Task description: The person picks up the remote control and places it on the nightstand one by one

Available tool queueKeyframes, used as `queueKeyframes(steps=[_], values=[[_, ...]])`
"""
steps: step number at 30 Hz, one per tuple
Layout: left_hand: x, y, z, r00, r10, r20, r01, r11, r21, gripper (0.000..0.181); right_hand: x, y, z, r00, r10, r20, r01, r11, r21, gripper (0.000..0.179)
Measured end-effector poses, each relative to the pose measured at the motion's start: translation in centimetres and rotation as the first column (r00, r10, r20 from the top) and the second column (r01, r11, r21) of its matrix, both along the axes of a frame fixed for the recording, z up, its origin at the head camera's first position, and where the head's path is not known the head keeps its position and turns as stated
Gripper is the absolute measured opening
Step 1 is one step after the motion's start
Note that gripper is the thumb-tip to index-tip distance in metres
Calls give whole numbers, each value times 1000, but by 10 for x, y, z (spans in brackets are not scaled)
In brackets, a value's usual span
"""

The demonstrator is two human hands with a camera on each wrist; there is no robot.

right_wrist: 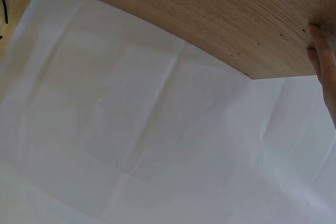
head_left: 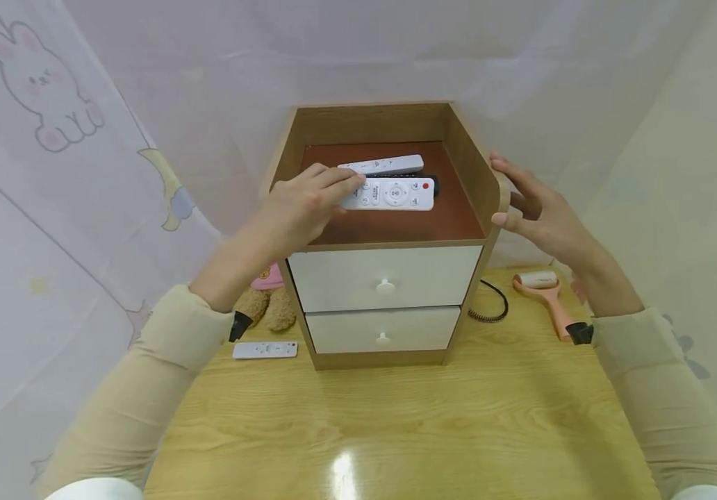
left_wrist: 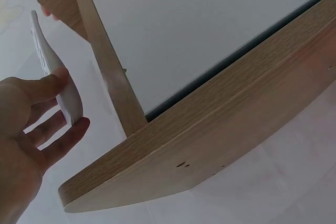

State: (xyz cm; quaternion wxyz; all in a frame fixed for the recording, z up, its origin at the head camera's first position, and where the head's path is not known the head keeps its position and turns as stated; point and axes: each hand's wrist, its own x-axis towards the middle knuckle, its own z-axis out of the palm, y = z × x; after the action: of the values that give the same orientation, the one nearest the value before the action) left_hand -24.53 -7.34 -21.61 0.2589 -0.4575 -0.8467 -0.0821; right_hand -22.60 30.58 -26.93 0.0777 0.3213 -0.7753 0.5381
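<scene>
My left hand (head_left: pixel 308 205) holds a white remote control (head_left: pixel 396 194) by one end, above the open top tray of a small wooden cabinet (head_left: pixel 386 361). In the left wrist view, the thumb and fingers pinch that remote (left_wrist: pixel 71 98), which appears edge-on. Behind it lies another white remote (head_left: pixel 390 165) in the tray, and a dark object (head_left: pixel 436 184), mostly hidden, shows between the two. My right hand (head_left: pixel 542 215) touches the cabinet's right side panel. The right wrist view shows fingertips (right_wrist: pixel 313 29) against the outer face of that panel (right_wrist: pixel 210 14).
Two white drawers (head_left: pixel 346 278) face the front. A third white remote (head_left: pixel 265 350) lies on the wooden table (head_left: pixel 358 417) at left, near brown plush feet (head_left: pixel 280 310) and a pink item (head_left: pixel 267 278). At right are a black coil (head_left: pixel 490 318) and an orange-handled lint roller (head_left: pixel 549 298).
</scene>
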Motion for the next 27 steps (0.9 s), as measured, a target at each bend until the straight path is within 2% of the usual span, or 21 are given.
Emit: queueKeyframes(steps=[7, 13, 22, 27], values=[[-9, 10, -12, 999, 20, 35, -17, 997, -78, 43, -2, 2, -4, 1000, -10, 10, 10, 1000, -6, 74], [-17, 15, -19, 996, 49, 76, -35, 985, -169, 42, -3, 3, -5, 1000, 19, 8, -18, 999, -29, 75], [-25, 25, -15, 982, 116, 148, -80, 970, -231, 42, 1, 3, -2, 999, 36, 8, -36, 998, -52, 74], [-31, 26, -13, 971, 133, 199, -84, 968, -236, 39, 1, 4, -2, 1000, 12, -4, -12, 1000, -6, 75]])
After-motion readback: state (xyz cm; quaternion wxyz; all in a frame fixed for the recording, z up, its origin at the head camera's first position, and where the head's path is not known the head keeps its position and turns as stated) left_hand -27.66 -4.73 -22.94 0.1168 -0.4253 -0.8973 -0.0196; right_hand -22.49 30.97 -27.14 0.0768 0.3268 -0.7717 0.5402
